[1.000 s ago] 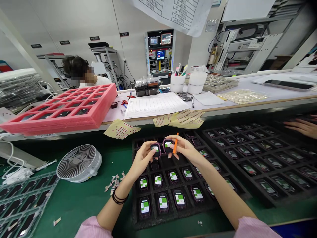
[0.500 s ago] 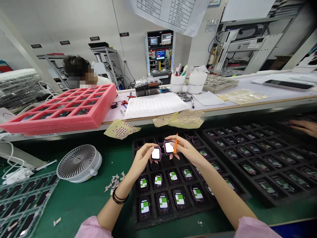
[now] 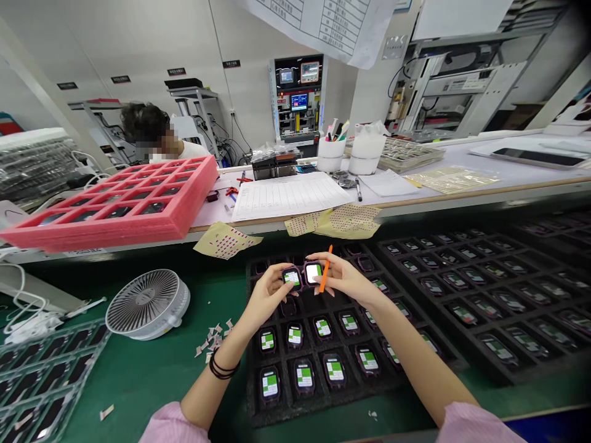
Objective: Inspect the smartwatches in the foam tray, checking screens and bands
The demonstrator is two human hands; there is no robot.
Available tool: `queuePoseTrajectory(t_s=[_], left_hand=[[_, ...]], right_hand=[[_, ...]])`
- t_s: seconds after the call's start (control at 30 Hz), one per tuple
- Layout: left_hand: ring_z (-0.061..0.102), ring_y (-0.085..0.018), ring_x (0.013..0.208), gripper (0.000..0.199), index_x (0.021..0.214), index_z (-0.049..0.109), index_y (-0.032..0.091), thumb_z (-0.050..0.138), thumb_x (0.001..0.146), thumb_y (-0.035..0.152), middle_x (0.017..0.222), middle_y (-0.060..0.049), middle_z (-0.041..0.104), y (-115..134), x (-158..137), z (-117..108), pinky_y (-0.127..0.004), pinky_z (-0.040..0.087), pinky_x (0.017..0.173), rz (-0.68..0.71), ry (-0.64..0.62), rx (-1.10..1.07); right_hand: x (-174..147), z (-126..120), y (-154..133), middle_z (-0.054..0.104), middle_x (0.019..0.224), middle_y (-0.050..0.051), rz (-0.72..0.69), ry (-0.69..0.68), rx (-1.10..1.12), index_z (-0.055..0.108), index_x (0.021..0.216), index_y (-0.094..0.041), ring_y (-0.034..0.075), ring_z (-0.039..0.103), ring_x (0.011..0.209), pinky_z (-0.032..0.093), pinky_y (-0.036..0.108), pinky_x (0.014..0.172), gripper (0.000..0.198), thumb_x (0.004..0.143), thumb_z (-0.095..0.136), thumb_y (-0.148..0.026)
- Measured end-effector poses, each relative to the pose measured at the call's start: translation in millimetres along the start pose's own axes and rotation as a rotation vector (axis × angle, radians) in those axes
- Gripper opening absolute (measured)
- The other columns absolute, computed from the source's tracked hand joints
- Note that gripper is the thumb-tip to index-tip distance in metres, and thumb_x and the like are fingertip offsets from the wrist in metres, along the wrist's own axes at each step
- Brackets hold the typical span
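Note:
My left hand (image 3: 272, 290) is closed on a smartwatch (image 3: 292, 278) whose lit screen shows green and white blocks. Close beside it, my right hand (image 3: 344, 277) grips a second smartwatch (image 3: 313, 272) with a mostly white screen. An orange stick-like tool (image 3: 325, 269) is also held in the right fingers, standing across that watch's right edge. Both watches have dark purple cases and are above a black foam tray (image 3: 318, 403). Several more watches with green and white screens lie in the tray's pockets, partly hidden by my right forearm.
A second black tray of watches (image 3: 498, 349) lies to the right. On the left are a white fan (image 3: 148, 304), small scraps (image 3: 215, 338) and a clear tray (image 3: 50, 375). A shelf ahead bears a pink foam tray (image 3: 184, 218) and papers (image 3: 290, 195). A person sits beyond.
The left watch's screen has gone from white to green and white blocks. The orange tool has tilted and slid lower. A hand at the far right has left the view.

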State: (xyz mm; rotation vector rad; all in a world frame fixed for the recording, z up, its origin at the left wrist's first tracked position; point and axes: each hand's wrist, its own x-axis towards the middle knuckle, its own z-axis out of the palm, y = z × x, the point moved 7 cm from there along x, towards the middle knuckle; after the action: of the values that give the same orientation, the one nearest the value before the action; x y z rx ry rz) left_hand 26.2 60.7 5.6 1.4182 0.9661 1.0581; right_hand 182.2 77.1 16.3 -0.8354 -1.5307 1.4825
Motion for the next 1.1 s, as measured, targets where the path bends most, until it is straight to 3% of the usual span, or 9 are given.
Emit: queuePoseTrajectory(t_s=[0.23, 0.4, 0.57, 0.73, 0.87, 0.97, 1.1], left_hand=[[0.061, -0.011, 0.055, 0.032, 0.098, 0.060, 0.015, 0.057, 0.084, 0.044, 0.082, -0.004, 0.065, 1.1, -0.6, -1.4, -0.021, 0.043, 0.048, -0.030, 0.038, 0.039], [0.062, -0.011, 0.057, 0.036, 0.100, 0.060, 0.015, 0.056, 0.084, 0.047, 0.087, -0.005, 0.065, 2.5, 0.0, 0.3, -0.021, 0.044, 0.048, -0.005, 0.021, 0.038], [0.062, -0.012, 0.064, 0.039, 0.107, 0.055, 0.016, 0.062, 0.080, 0.043, 0.102, -0.009, 0.064, -2.5, 1.8, 2.7, -0.018, 0.040, 0.045, 0.014, -0.017, 0.016], [0.061, -0.011, 0.065, 0.036, 0.105, 0.055, 0.017, 0.064, 0.079, 0.040, 0.101, -0.008, 0.063, -3.2, 1.3, 2.3, -0.018, 0.040, 0.046, 0.011, -0.006, 0.029], [0.061, -0.011, 0.058, 0.034, 0.102, 0.058, 0.016, 0.059, 0.083, 0.044, 0.089, -0.005, 0.064, -2.6, 1.6, 1.1, -0.020, 0.041, 0.047, -0.009, 0.005, 0.036], [0.060, -0.011, 0.054, 0.031, 0.096, 0.061, 0.016, 0.054, 0.086, 0.044, 0.075, -0.002, 0.062, -2.2, 1.4, -1.1, -0.021, 0.041, 0.048, -0.016, 0.027, 0.046], [0.060, -0.012, 0.053, 0.030, 0.096, 0.061, 0.016, 0.054, 0.086, 0.044, 0.071, -0.001, 0.061, -3.8, 1.2, -1.0, -0.022, 0.041, 0.048, -0.018, 0.018, 0.040]], right_hand=[[1.7, -3.7, 2.9, 0.058, 0.066, -0.003, 0.000, 0.071, 0.036, 0.058, 0.104, -0.017, 0.009, 0.058, 0.043, 0.034, 0.018, 0.034, 0.034, 0.080, 0.064, -0.041], [1.7, -4.5, 3.1, 0.056, 0.059, -0.004, 0.015, 0.108, 0.051, 0.060, 0.100, -0.017, 0.009, 0.055, 0.039, 0.033, 0.018, 0.032, 0.033, 0.079, 0.063, -0.044], [1.9, -5.0, 3.2, 0.059, 0.062, -0.004, 0.014, 0.113, 0.045, 0.059, 0.101, -0.017, 0.008, 0.055, 0.040, 0.032, 0.018, 0.032, 0.035, 0.077, 0.067, -0.041], [2.1, -5.3, 4.7, 0.059, 0.065, -0.003, 0.015, 0.099, 0.039, 0.059, 0.105, -0.017, 0.009, 0.057, 0.043, 0.034, 0.018, 0.033, 0.036, 0.078, 0.066, -0.039], [2.2, -4.0, 5.3, 0.060, 0.068, -0.001, 0.012, 0.067, 0.055, 0.057, 0.109, -0.017, 0.010, 0.059, 0.046, 0.034, 0.017, 0.035, 0.037, 0.079, 0.065, -0.037], [1.3, -1.0, 4.7, 0.063, 0.080, 0.001, 0.020, 0.022, 0.052, 0.054, 0.113, -0.019, 0.012, 0.063, 0.055, 0.036, 0.017, 0.036, 0.045, 0.073, 0.072, -0.029], [0.7, 0.5, 4.5, 0.062, 0.080, 0.001, 0.030, 0.002, 0.026, 0.052, 0.114, -0.020, 0.012, 0.063, 0.057, 0.036, 0.017, 0.037, 0.052, 0.068, 0.075, -0.023]])
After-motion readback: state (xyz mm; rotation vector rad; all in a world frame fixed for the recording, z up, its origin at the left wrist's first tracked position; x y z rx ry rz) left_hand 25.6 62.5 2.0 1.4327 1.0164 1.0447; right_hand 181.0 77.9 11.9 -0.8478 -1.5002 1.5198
